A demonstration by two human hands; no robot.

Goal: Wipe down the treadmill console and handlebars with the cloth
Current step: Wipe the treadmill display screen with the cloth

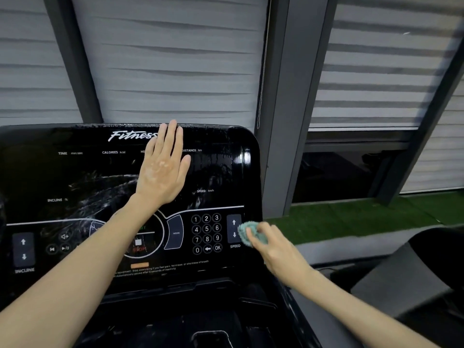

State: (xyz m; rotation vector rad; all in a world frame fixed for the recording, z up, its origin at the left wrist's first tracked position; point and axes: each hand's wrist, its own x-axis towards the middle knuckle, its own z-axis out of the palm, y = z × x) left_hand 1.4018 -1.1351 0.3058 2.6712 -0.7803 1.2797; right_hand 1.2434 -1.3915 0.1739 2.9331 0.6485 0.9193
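Pressing flat on the far part of the black console (75,172), the left hand (163,169) has its fingers straight and close together, holding nothing. It hides some of the white words on the screen. On the right, the right hand (273,247) has its fingers clamped on a small green cloth (247,231), bunched up against the speed buttons (234,228) at the console's right edge. Most of the cloth is hidden in the hand. Wet streaks show on the console's left side, blurry and hard to make out.
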